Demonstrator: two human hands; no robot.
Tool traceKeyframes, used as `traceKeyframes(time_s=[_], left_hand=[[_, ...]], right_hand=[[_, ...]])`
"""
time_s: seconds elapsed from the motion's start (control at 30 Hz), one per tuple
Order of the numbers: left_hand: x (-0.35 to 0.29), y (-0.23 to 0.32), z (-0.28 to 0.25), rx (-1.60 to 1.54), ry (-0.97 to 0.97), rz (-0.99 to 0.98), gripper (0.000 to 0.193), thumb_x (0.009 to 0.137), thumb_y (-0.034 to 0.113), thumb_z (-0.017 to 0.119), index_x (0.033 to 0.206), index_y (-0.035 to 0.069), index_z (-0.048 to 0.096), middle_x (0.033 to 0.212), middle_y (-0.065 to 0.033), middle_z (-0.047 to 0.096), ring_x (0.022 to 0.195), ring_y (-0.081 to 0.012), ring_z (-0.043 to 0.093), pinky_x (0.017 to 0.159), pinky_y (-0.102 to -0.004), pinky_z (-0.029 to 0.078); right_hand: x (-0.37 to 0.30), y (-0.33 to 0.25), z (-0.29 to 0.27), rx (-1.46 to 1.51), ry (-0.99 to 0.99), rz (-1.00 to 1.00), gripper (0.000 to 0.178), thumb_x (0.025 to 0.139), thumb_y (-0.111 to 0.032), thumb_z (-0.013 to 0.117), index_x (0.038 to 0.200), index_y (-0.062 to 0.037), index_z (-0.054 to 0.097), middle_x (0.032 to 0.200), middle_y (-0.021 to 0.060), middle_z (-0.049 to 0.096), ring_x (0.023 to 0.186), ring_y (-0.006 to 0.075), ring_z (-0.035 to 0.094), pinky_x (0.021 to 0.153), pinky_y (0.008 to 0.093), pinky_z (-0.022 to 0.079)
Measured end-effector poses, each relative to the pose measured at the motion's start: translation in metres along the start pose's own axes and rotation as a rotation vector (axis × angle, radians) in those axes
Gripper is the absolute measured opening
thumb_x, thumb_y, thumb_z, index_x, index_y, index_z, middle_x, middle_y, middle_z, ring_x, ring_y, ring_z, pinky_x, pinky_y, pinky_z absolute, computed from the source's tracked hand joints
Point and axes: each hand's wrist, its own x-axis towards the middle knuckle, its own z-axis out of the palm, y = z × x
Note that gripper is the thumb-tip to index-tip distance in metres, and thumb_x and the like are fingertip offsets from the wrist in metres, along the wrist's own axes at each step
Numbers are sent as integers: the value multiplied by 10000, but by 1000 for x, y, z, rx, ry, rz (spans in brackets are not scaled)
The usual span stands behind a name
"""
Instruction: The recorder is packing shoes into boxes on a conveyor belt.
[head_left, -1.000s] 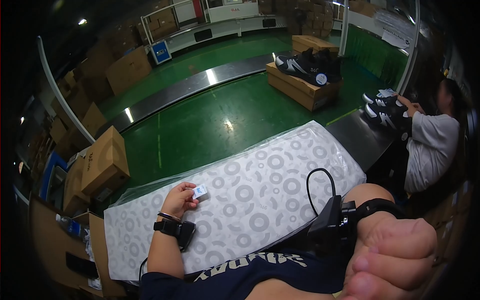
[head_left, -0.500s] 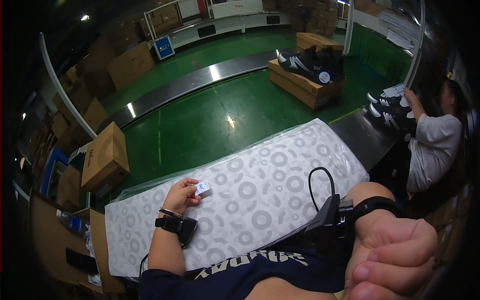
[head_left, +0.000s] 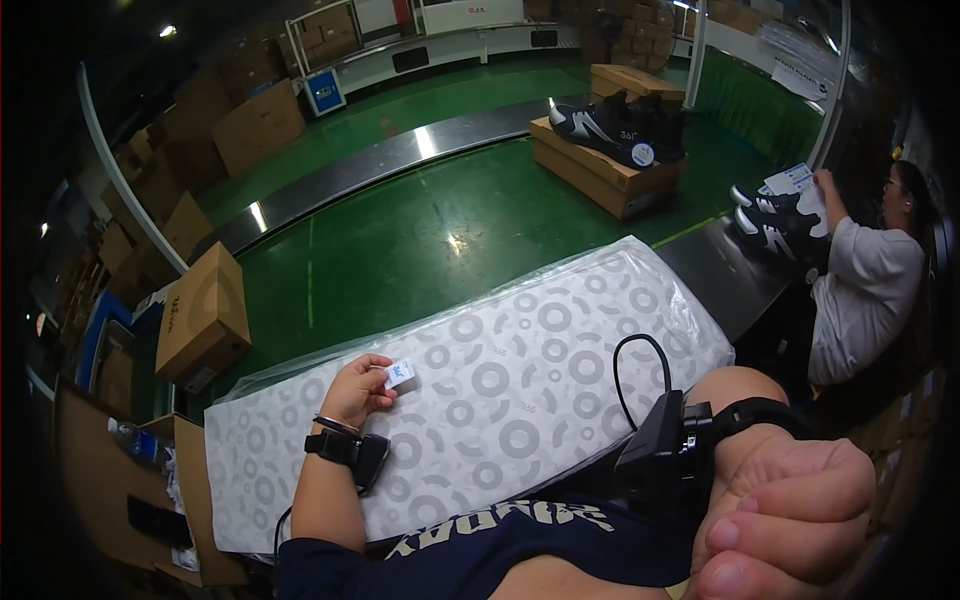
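Note:
My left hand (head_left: pixel 360 391) pinches a small white packet with blue print (head_left: pixel 399 374), thumb and fingers closed on its left end. The hand hovers at or rests on a thick stack of white wrapping paper (head_left: pixel 520 400) patterned with grey rings and arcs; whether it touches cannot be told. Close to the camera at the lower right, my right hand (head_left: pixel 790 520) is raised with its fingers curled in. Anything inside that fist is hidden. Black strapped devices sit on both wrists, and a black cable (head_left: pixel 622 370) loops up from the right one.
Black-and-silver sneakers (head_left: pixel 610 130) stand on a brown shoebox (head_left: pixel 610 180) on the green surface. Another shoebox (head_left: pixel 205 318) sits at left. Nearby is an open carton (head_left: pixel 95 480) with a bottle and a phone. At right a co-worker (head_left: pixel 865 270) handles papers beside more sneakers (head_left: pixel 780 225).
The whole view has shifted slightly. My left hand keeps its pinch on the packet, and my right hand stays curled. The co-worker's head has turned a little.

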Motion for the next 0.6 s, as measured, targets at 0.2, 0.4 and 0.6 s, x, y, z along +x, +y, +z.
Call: traceKeyframes(time_s=[0.2,0.4,0.6], left_hand=[[1,0,2,-1,-4,-6,184,809,32,473,993,15,480,758,-68,535,556,-122,562,476,-208,489],[7,2,4,-6,-50,7,171,817,45,477,985,16,481,751,-62,531,551,-120,560,470,-204,485],[13,7,18,0,-95,10,172,821,42,472,990,14,480,754,-64,533,558,-125,567,473,-203,491]], right_hand=[[24,-11,31,52,-14,5,143,745,-242,603,710,-121,536,688,-10,503,535,99,478,461,204,399],[-1,3,3,-13,69,-21,108,725,-146,607,636,-146,546,572,-126,493,470,-13,437,484,134,278],[21,-13,0,12,-37,180,112,731,-200,614,668,-135,548,633,-66,498,498,41,451,467,163,331]])
